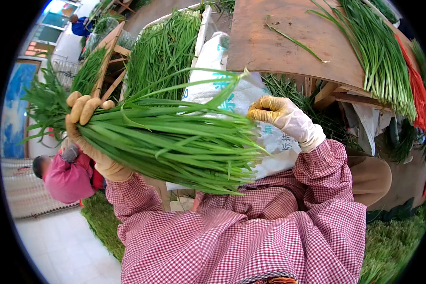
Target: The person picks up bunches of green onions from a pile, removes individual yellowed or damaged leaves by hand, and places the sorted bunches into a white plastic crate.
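Observation:
My left hand [84, 116], in a tan glove, is wrapped round a thick bunch of garlic chives [175, 142]. The long green leaves lie sideways across my lap, their loose ends fanning to the right. More of the bunch sticks out left of my fist. Beside the right-hand ends, my right hand [286, 120] wears a pale glove with yellow-stained fingers. Its fingers are curled and pressed together; whether a leaf is between them is hidden. Under the bunch a white woven sack [281, 158] with printed marks covers my lap.
A wooden board table [279, 47] stands ahead to the right, bearing a pile of chives [383, 71], one loose stalk [298, 40] and red ties [414, 85]. A white crate [203, 23] full of chives is ahead. At the left, a person in pink [71, 177] bends over.

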Demonstrator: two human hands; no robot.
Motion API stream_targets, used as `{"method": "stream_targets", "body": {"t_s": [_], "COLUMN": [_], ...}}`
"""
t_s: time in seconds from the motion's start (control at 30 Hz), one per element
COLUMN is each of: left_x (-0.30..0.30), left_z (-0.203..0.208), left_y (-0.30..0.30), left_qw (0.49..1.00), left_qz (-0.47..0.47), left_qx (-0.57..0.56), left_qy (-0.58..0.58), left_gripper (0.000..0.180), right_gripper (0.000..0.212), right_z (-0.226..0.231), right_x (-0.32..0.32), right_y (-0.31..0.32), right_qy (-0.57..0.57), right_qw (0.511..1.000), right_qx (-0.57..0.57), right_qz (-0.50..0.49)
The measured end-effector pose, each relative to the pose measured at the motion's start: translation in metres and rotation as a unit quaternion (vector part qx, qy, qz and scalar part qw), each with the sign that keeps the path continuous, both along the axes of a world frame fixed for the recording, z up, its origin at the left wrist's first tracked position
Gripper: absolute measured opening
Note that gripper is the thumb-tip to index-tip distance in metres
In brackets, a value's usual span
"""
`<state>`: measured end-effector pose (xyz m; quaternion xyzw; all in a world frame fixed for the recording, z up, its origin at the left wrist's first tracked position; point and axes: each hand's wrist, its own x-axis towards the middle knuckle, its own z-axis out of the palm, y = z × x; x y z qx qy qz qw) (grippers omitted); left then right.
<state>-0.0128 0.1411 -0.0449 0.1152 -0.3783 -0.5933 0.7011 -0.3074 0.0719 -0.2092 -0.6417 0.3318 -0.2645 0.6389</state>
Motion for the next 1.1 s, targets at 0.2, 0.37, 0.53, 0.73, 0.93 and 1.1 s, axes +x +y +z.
{"method": "stream_targets", "body": {"t_s": [0.2,0.37,0.53,0.73,0.93,1.1], "left_x": [-0.02,0.024,0.039,0.037,0.036,0.035], "left_z": [0.022,-0.045,-0.084,-0.088,-0.087,-0.089], "left_y": [0.007,-0.023,-0.023,-0.022,-0.023,-0.028], "left_qw": [0.998,0.992,0.987,0.985,0.986,0.99], "left_qz": [-0.025,0.046,0.104,0.082,0.033,0.081], "left_qx": [0.0,0.109,0.119,0.153,0.128,0.112], "left_qy": [-0.05,-0.035,-0.042,-0.012,0.1,0.013], "left_gripper": [0.021,0.017,0.016,0.012,0.019,0.023], "right_gripper": [0.045,0.042,0.03,0.035,0.029,0.024], "right_z": [-0.006,-0.043,-0.047,-0.056,-0.058,-0.059], "right_x": [-0.001,0.012,0.019,0.025,0.03,0.036], "right_y": [0.004,0.006,0.005,-0.002,-0.011,-0.018], "right_qy": [-0.053,-0.237,-0.242,-0.263,-0.29,-0.296], "right_qw": [0.986,0.929,0.917,0.893,0.893,0.896], "right_qx": [0.16,0.283,0.312,0.359,0.342,0.323], "right_qz": [0.012,0.006,-0.056,-0.065,-0.037,-0.074]}}
